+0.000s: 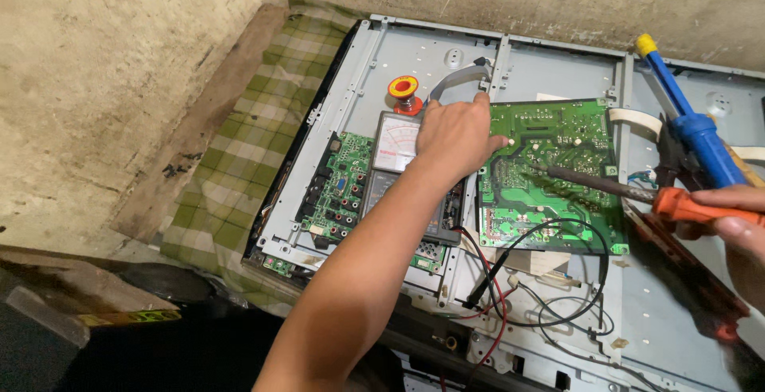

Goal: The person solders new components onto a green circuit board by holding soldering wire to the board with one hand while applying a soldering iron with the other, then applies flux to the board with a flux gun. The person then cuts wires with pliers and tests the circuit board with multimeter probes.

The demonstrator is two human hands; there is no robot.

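Note:
My left hand (pixel 454 133) reaches across a grey metal chassis (pixel 558 65) and presses its fingers on the left edge of a large green circuit board (pixel 558 193), solder side up. My right hand (pixel 737 217) grips a soldering iron with an orange handle (pixel 693 207); its dark metal tip (pixel 550 170) rests on the board's middle. The same hand also holds a blue desoldering pump with a yellow cap (pixel 689 117), pointing up and away.
An analog multimeter (pixel 394 153) lies under my left forearm, with black and red leads (pixel 494 280) trailing over the chassis. A red solder spool (pixel 404 92) stands behind it. A smaller green board (pixel 339 189) sits left. Green checked cloth (pixel 247 161) lies beside the concrete wall.

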